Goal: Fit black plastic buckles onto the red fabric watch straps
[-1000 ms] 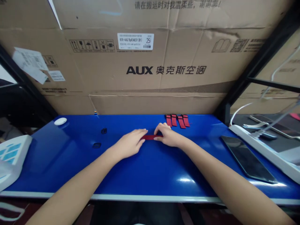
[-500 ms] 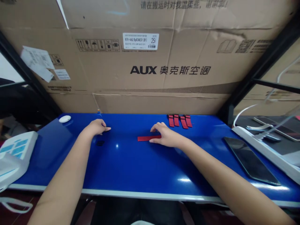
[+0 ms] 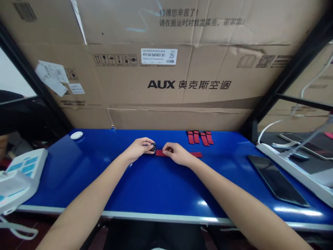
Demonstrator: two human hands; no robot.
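Note:
A red strip (image 3: pixel 196 154) lies flat across the middle of the blue table. My left hand (image 3: pixel 142 147) is closed on a small black piece (image 3: pixel 153 147), just beyond the strip's left end. Over the left part of the strip, my right hand (image 3: pixel 177 152) has its thumb and fingertips pressed together at the red material; how firmly it grips is hard to see. Several red strips with black pieces at their tops (image 3: pixel 200 137) lie side by side behind my right hand.
A large cardboard box (image 3: pixel 166 104) stands along the back edge. To the right are a dark phone (image 3: pixel 277 180) and a white power strip (image 3: pixel 293 173). On the left sit a white device (image 3: pixel 39 170) and a white round object (image 3: pixel 76 135).
My left hand has moved right, to the strip's left end, with the black piece. My right hand has closed its fingers near that end. The view has tilted slightly up.

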